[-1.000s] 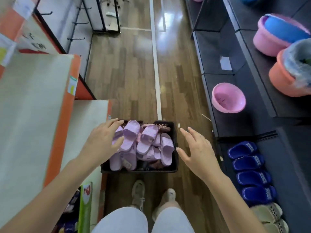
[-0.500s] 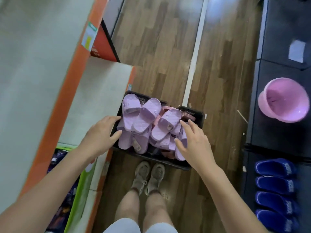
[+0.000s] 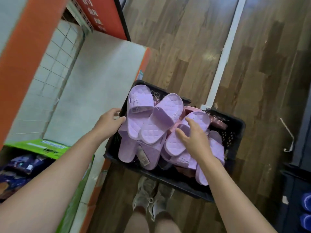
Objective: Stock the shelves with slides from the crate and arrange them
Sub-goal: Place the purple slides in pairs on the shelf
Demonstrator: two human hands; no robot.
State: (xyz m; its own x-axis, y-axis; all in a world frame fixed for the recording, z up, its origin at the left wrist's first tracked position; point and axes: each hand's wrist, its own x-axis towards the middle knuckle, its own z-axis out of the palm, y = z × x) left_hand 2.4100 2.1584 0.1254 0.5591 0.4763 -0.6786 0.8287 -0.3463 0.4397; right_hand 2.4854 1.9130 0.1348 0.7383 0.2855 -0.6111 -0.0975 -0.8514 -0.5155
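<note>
A black plastic crate (image 3: 235,126) stands on the wood floor, heaped with several lilac slides. Two quilted lilac slides (image 3: 151,118) lie on top at the left. My left hand (image 3: 107,122) is at the crate's left rim, thumb and curled fingers pinching the edge of the leftmost slide (image 3: 138,106). My right hand (image 3: 195,140) rests with spread fingers on another lilac slide (image 3: 173,143) in the middle of the pile. A pink slide (image 3: 218,123) peeks out underneath, near the far rim.
A grey shelf board with an orange front edge (image 3: 101,78) runs along the left, touching the crate. A green carton (image 3: 43,148) with dark packets sits below it. Blue slides (image 3: 306,200) line a dark shelf at the right. My shoes (image 3: 148,197) stand just behind the crate.
The view has dropped closer to the crate. My right hand went from hovering beside it onto a slide in the pile. My left hand moved to the leftmost slide's edge.
</note>
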